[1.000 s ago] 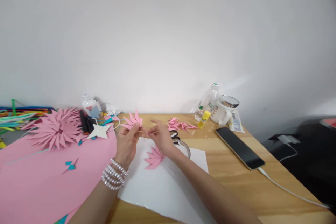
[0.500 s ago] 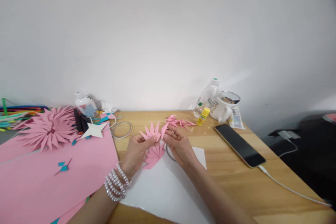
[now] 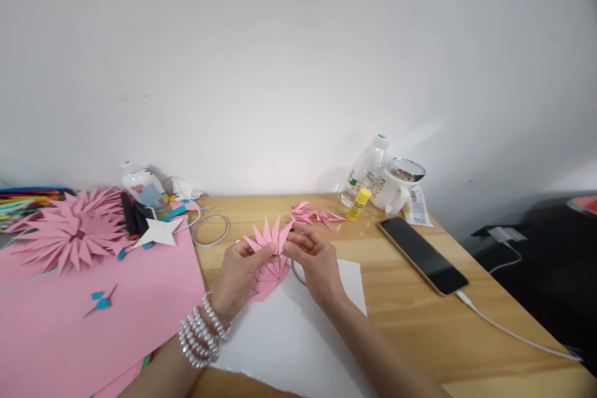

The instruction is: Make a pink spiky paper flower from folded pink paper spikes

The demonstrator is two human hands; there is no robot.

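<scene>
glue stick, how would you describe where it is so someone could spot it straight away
Look to the far right end of the wooden table, near the white wall. There a clear plastic bottle and a white mug stand together, and the glue stick lies tilted in front of the bottle. It is the only small yellow tube there.

Fan [image 3: 269,236]: matt pink paper, creased. Sheet [image 3: 298,336]: matt white paper, lower centre. Table [image 3: 420,317]: smooth light wood. Phone [image 3: 422,254]: glossy black glass, right. Bottle [image 3: 366,169]: clear plastic. Bracelet [image 3: 200,336]: shiny beads.
</scene>
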